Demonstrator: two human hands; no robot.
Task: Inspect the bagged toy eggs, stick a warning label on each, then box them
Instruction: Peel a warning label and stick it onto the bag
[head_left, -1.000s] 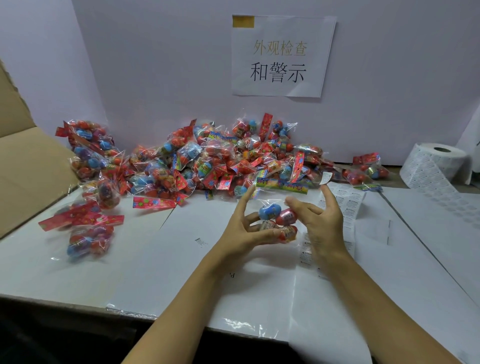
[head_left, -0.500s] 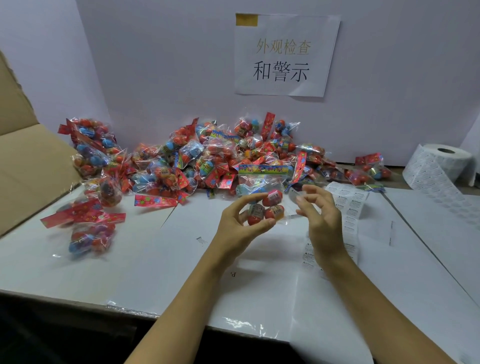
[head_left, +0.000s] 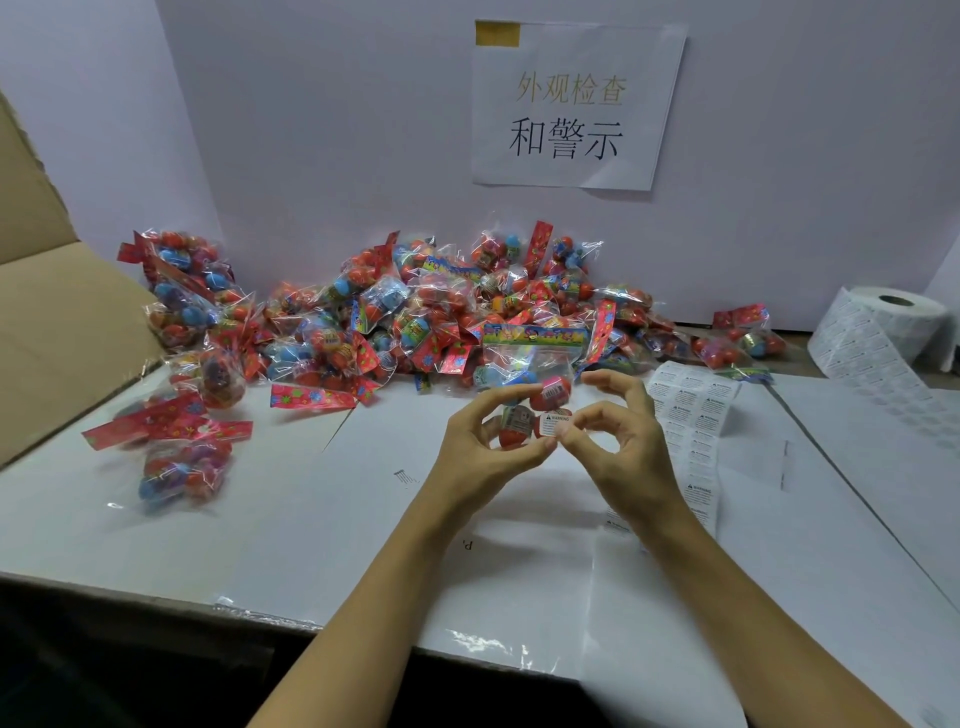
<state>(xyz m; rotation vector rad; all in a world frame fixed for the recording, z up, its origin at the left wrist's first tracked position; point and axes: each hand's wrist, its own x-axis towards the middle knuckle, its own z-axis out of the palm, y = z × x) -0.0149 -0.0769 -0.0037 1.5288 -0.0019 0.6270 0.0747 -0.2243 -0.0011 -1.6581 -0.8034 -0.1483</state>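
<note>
Our left hand (head_left: 485, 449) holds a bag of toy eggs (head_left: 530, 410) upright above the table (head_left: 311, 519), fingers and thumb curled round its lower eggs. A white warning label (head_left: 553, 423) sits on the bag's front, and our right hand (head_left: 618, 441) meets it with thumb and forefinger closed at its lower edge; we think they pinch it, though the contact is small and partly hidden. Just behind the right hand lies a strip of labels (head_left: 691, 415), trailing to a roll of labels (head_left: 883, 322) at far right. Beyond the held bag, a pile of bagged eggs (head_left: 389, 322) banks against the back wall. A cardboard box (head_left: 62, 322) stands at far left.
</note>
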